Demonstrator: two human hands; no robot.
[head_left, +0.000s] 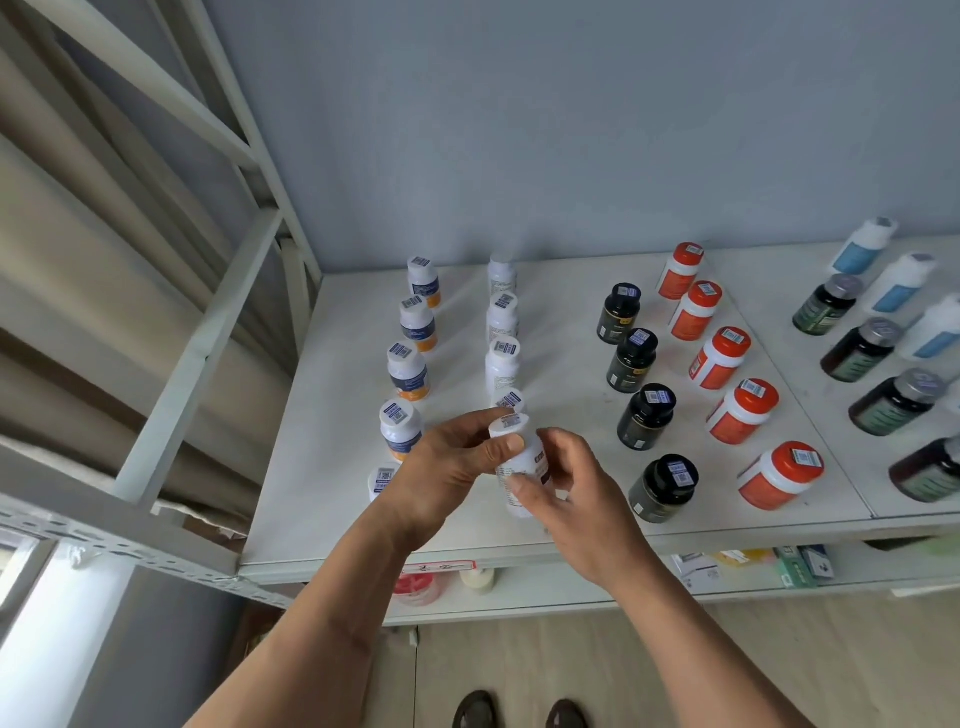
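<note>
White bottle (521, 460) tilted, left hand (447, 470) pinching top, right hand (576, 501) pinching btm, prob above shelf (566, 332)

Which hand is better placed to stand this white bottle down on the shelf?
Probably left. The left hand grips the white bottle high, by the cap, leaving its base free; the right hand pinches the lower body, nearer the shelf.

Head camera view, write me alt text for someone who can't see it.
A person's left hand and right hand grip a tilted white bottle over a white shelf. Rows of bottles stand on it: blue-and-orange labelled bottles, plain white bottles, black bottles and orange-capped bottles.
</note>
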